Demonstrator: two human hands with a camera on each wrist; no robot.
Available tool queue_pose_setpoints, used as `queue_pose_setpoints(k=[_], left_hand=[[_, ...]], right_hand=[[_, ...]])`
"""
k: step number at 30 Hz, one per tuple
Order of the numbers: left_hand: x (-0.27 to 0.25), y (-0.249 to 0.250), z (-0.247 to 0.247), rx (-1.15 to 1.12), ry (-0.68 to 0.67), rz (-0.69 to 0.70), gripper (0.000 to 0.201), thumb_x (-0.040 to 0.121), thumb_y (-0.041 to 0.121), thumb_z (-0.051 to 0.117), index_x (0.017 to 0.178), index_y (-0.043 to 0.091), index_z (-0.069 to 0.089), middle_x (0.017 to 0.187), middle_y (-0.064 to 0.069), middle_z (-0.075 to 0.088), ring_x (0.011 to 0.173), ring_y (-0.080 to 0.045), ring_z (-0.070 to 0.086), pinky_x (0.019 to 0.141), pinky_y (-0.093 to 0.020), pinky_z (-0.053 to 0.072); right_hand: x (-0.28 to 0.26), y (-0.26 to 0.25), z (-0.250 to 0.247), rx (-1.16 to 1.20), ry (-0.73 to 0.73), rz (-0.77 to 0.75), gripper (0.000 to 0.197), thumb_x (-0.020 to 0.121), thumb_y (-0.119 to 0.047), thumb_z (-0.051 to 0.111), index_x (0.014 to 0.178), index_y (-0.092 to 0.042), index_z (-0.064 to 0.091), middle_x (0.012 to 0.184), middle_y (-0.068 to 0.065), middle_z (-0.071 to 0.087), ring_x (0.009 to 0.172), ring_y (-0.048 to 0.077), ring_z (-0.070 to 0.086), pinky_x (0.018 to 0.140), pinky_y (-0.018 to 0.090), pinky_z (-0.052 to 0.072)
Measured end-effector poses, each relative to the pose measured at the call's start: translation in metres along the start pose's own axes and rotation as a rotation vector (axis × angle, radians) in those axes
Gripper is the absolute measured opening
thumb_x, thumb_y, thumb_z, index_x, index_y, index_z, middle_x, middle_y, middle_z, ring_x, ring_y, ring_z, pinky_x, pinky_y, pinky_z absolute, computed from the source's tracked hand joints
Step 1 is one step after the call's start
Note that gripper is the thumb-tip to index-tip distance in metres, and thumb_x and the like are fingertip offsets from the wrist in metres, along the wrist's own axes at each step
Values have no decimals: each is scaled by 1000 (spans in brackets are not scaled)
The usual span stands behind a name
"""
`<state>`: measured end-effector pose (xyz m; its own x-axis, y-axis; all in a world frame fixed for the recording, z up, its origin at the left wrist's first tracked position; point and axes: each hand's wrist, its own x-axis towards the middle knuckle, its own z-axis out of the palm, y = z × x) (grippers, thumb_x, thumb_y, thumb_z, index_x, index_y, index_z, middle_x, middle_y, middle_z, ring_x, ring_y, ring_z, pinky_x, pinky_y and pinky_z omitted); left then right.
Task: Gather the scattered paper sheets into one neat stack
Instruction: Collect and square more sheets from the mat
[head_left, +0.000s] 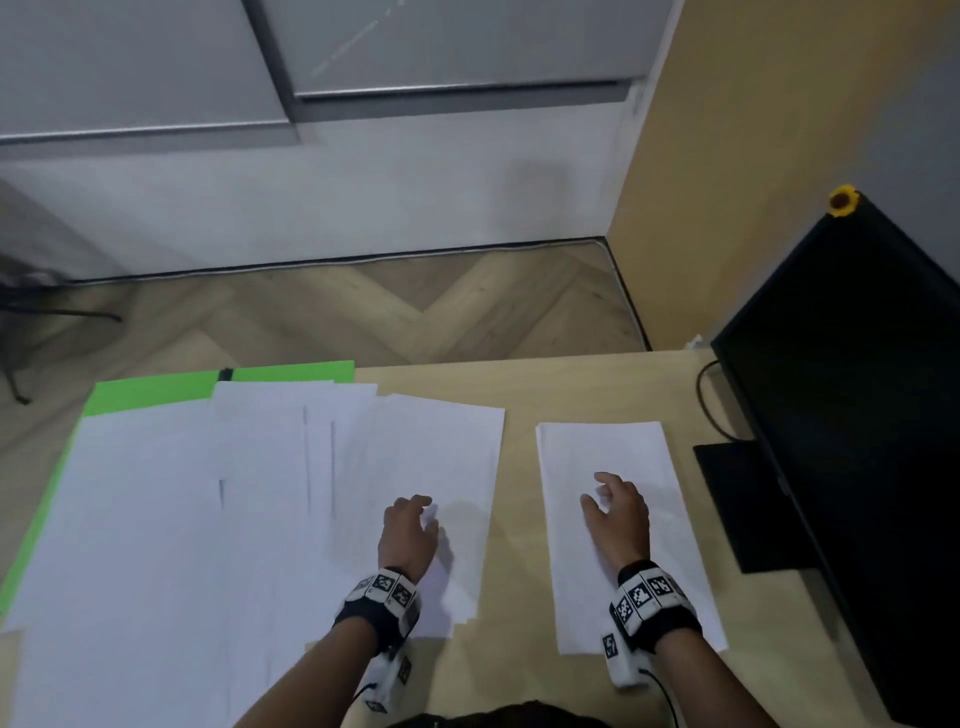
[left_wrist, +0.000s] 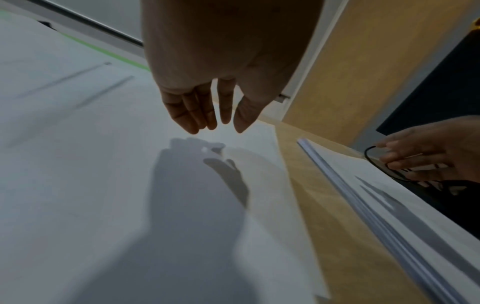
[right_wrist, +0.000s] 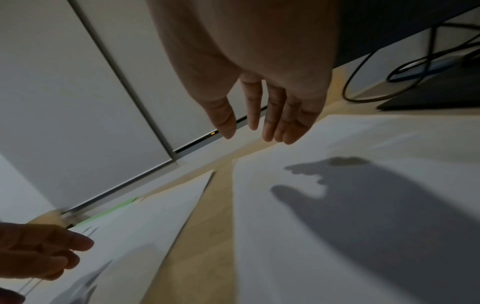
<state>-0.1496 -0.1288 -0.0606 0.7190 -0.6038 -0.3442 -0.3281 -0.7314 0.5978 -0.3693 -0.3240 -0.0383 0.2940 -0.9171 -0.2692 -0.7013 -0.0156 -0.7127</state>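
Two bare hands hover over white paper on a wooden desk (head_left: 571, 395) in the head view: the left hand (head_left: 408, 535) above the overlapping scattered sheets (head_left: 208, 519), the right hand (head_left: 621, 514) above a separate neat stack (head_left: 602, 452) beside a black monitor (head_left: 841, 415). A green mat (head_left: 156, 395) lies under the scattered sheets. The left wrist view shows relaxed fingers (left_wrist: 192, 111) holding nothing, casting a shadow on paper. The right wrist view shows that hand likewise loose and empty above the stack.
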Motion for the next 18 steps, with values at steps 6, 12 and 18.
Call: queue_pose_setpoints(k=[6,12,18], left_hand=[[0,-79,-71,49,122,-45,33,90,13,63,122,13,61,128,-12,52,124,-30,41,96,-41,43],[-7,-160,-148,-51,234,-129,36,88,7,64,123,13,61,131,-12,50,124,-30,41,100,-40,40],[-18,-244,-213,-33,405,-287,34,84,4,66,117,10,67,128,-18,53,122,-38,44,99,-45,41]], right_hand=[[-33,-48,68,34,-193,-59,44,82,-24,64,125,-29,57,108,-7,56,113,15,58,96,39,50],[-77,-105,148,-29,-457,-124,49,85,-25,68,133,-25,53,118,-1,55,118,15,57,101,37,47],[-131,-169,221,-100,-709,-275,55,88,-23,71,139,-24,50,122,-2,52,113,8,52,97,24,40]])
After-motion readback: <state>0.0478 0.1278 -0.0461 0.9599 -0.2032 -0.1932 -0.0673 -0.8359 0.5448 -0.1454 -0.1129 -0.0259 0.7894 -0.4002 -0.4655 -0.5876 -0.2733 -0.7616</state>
